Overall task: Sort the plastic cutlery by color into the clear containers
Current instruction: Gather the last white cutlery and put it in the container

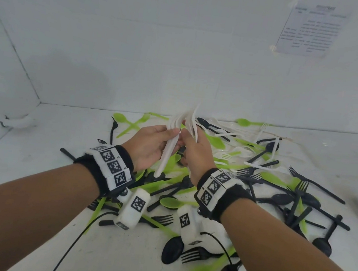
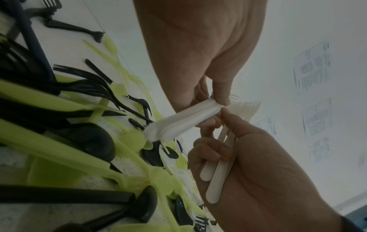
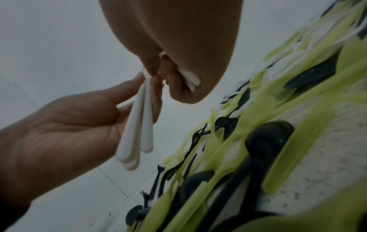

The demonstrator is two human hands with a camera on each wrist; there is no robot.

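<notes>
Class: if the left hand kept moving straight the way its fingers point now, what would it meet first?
Most likely the right hand: the left hand, gripping white cutlery, points at it, nearly touching.

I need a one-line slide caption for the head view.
Both hands hold white plastic cutlery above mixed green, black and white cutlery.

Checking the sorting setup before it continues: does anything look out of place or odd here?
Yes. Green, black and white cutlery lies in one tangled heap on the table, and no clear container is in view. Both hands hold white pieces: left hand, right hand.
</notes>
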